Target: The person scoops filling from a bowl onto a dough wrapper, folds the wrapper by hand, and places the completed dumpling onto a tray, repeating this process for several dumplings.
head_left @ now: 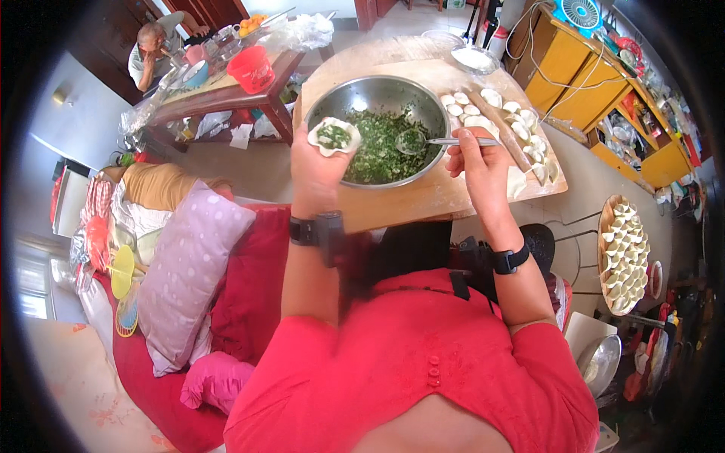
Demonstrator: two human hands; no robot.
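Note:
My left hand (319,170) holds a round dumpling wrapper (334,137) with a mound of chopped green filling on it, over the left rim of a large steel bowl (434,106). Inside the bowl lies more of the green filling (377,147). My right hand (481,160) grips the handle of a metal spoon (445,141), whose bowl rests in the filling. A wooden rolling pin (500,128) lies just beyond my right hand, among floured dough pieces and wrappers (519,124).
The steel bowl stands on a floured wooden board (362,62). A round tray of folded dumplings (624,253) is at the right. At the far left, a person (151,57) sits by a table with a red basin (251,69). Cushions (196,272) lie on the red seat at my left.

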